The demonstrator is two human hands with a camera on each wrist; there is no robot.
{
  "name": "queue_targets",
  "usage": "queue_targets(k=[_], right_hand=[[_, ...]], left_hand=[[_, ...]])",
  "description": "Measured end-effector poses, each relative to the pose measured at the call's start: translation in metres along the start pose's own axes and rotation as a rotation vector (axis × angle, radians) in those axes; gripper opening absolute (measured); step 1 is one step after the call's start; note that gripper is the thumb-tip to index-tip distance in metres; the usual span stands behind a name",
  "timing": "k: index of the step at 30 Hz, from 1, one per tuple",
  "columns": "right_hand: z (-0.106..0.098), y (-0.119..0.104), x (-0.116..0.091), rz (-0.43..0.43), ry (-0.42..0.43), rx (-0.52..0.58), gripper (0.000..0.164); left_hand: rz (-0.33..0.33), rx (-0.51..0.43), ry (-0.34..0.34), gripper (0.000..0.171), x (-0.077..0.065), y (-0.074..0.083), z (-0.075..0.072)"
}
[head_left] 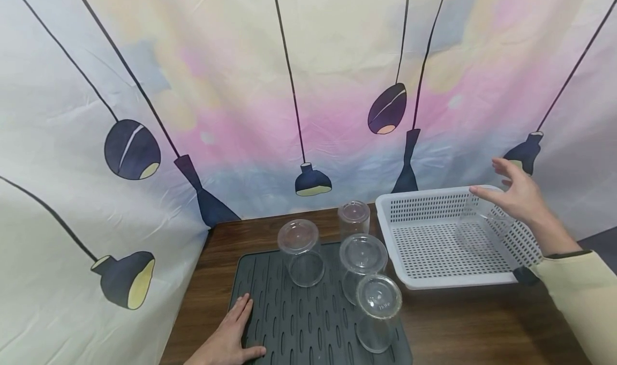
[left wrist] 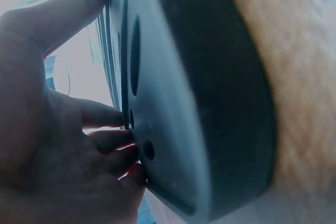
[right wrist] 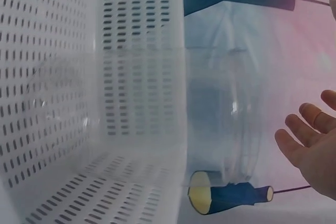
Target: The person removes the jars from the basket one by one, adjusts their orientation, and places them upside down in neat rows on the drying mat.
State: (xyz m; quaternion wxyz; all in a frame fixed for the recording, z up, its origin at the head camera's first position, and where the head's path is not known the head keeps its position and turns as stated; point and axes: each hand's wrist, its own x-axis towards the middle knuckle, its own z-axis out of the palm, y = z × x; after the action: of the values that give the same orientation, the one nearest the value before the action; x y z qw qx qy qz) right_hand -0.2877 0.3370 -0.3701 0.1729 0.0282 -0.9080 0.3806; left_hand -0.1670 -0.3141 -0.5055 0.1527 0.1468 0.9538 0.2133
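Observation:
My left hand rests on the left side of a dark grey ribbed drying mat, fingers stretched out. The left wrist view shows these fingers at the rounded edge of the mat. Over the right part of a white basket, my right hand is held with thumb and fingers spread. Below it a clear glass stands in the basket. In the right wrist view, a gap shows between the fingers and that glass.
Several clear glasses stand at the mat's right and back: a left one, a middle one, a front one and a back one. The wooden table meets a cloth with printed lamps.

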Motion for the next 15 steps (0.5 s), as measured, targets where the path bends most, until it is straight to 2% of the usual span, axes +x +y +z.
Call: queue_targets(k=[7, 15], right_hand=[[0.0, 0.01, 0.003, 0.009, 0.013, 0.022, 0.097], [0.002, 0.013, 0.002, 0.053, -0.026, -0.077, 0.1]], left_hand=[[0.01, -0.008, 0.011, 0.114, 0.0, 0.001, 0.001], [0.017, -0.001, 0.021, 0.116, -0.001, 0.0, 0.002]])
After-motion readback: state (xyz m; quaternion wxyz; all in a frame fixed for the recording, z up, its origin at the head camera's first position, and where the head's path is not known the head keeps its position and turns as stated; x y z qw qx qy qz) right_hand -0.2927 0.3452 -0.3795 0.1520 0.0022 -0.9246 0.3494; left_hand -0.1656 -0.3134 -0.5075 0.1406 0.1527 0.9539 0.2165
